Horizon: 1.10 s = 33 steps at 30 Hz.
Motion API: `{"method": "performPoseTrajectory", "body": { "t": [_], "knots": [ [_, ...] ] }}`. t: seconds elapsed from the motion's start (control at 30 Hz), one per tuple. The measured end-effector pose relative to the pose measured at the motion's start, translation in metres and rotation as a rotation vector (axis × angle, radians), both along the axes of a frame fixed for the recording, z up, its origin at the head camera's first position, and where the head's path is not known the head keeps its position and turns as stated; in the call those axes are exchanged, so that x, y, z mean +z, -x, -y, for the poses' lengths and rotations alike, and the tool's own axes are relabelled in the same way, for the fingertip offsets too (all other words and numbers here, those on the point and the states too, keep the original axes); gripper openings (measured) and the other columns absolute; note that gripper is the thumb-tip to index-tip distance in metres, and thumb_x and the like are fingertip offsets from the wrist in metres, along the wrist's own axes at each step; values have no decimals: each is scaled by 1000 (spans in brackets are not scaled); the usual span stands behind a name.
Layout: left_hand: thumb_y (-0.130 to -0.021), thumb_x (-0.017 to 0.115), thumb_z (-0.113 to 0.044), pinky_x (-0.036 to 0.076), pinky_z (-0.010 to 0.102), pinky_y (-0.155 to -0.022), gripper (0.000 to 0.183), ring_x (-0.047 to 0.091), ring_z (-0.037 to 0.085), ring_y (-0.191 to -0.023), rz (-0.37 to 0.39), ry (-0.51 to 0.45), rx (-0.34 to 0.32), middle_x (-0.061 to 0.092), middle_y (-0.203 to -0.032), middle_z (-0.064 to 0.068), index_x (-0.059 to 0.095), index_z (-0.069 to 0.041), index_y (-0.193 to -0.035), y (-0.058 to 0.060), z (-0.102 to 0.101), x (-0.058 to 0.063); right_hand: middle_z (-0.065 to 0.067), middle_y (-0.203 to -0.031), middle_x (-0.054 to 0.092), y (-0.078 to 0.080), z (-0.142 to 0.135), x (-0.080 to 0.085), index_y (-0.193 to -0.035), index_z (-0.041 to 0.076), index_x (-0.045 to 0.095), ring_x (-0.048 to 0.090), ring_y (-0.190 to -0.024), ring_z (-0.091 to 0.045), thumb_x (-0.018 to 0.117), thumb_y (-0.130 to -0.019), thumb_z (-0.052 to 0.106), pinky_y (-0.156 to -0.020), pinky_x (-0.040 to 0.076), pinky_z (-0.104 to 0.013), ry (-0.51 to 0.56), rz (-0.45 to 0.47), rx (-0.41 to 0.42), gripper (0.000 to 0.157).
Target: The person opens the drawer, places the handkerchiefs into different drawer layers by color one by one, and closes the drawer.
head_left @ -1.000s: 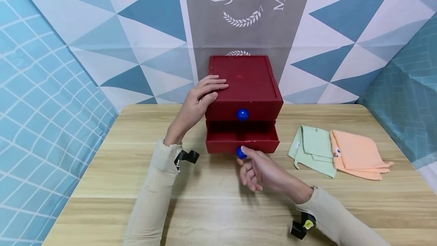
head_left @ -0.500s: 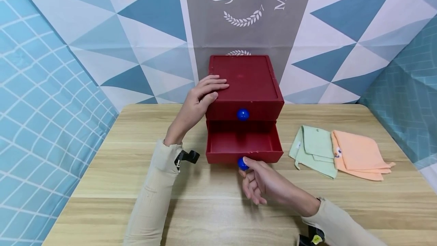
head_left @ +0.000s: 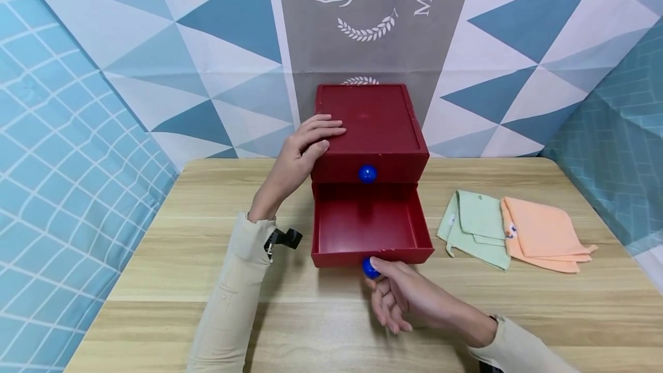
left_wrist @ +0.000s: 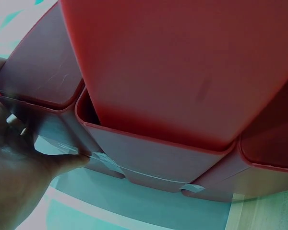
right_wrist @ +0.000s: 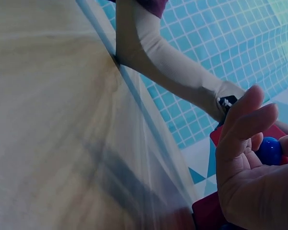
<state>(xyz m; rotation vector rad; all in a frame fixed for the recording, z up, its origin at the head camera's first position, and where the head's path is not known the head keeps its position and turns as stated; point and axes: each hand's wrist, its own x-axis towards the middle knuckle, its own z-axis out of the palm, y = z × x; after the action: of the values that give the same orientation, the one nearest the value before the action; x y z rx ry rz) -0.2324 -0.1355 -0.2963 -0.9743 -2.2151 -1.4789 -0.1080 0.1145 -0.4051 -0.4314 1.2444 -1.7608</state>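
A dark red two-drawer box [head_left: 368,117] stands at the back of the table, a round blue knob [head_left: 368,174] on its upper drawer. Its lower drawer [head_left: 365,229] is pulled well out, and its inside looks bare. My right hand [head_left: 409,298] pinches the lower drawer's blue knob [head_left: 370,268] between thumb and forefinger, the other fingers loosely bent; the right wrist view shows this knob [right_wrist: 269,151] too. My left hand [head_left: 300,151] rests on the box's left top edge, fingers over the top. In the left wrist view its thumb [left_wrist: 67,164] lies along the red side.
Right of the box lie a folded green cloth [head_left: 479,226] and a folded orange cloth [head_left: 544,232], side by side on the wooden table [head_left: 207,200]. A patterned backdrop [head_left: 223,62] hangs right behind the box.
My right hand has moved toward me with the knob, and the lower drawer has slid further out. My left hand has stayed in place on the box.
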Motion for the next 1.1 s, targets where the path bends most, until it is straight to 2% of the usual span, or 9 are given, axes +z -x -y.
{"method": "performPoseTrajectory", "body": {
  "t": [0.4, 0.63, 0.8, 0.93, 1.1],
  "knots": [
    [-101, 46, -1, 24, 35, -119, 32, 35, 33, -142, -4, -7, -6, 56, -138, 21, 66, 5, -125, 0, -2, -1, -6, -67, 62, -18, -6, 0, -99, 1, 49, 59, -48, -13, 30, -109, 37, -40, 43, -20, -1, -26, 12, 42],
    [-100, 46, 0, 24, 35, -119, 32, 35, 33, -142, -3, -12, -2, 56, -138, 22, 66, 6, -125, 0, -2, -1, -8, -75, 65, -15, -12, -2, -123, -10, 50, 62, -54, -13, 26, -109, 42, -43, 46, -20, -47, -48, 55, 58],
    [-100, 46, 1, 25, 34, -119, 32, 35, 33, -142, -1, -13, -5, 56, -138, 22, 66, 6, -125, 0, -2, 0, -7, -76, 66, -13, -27, -3, -136, -9, 47, 63, -56, -12, 31, -110, 34, -45, 48, -18, -87, -83, 80, 53],
    [-100, 46, 1, 24, 34, -119, 32, 34, 33, -142, 2, -9, -5, 56, -138, 22, 66, 6, -124, -1, -2, 0, -9, -77, 68, -9, -43, -1, -136, -6, 51, 63, -56, -14, 39, -109, 26, -45, 48, -18, -162, -157, 102, 44],
    [-100, 46, 1, 24, 34, -119, 32, 34, 33, -142, 5, -2, -2, 56, -138, 22, 66, 6, -125, -1, -2, 1, -13, -74, 69, -3, -64, 3, -116, -5, 63, 60, -50, -23, 45, -107, 21, -41, 47, -19, -293, -357, 113, 33]
  ]
}}
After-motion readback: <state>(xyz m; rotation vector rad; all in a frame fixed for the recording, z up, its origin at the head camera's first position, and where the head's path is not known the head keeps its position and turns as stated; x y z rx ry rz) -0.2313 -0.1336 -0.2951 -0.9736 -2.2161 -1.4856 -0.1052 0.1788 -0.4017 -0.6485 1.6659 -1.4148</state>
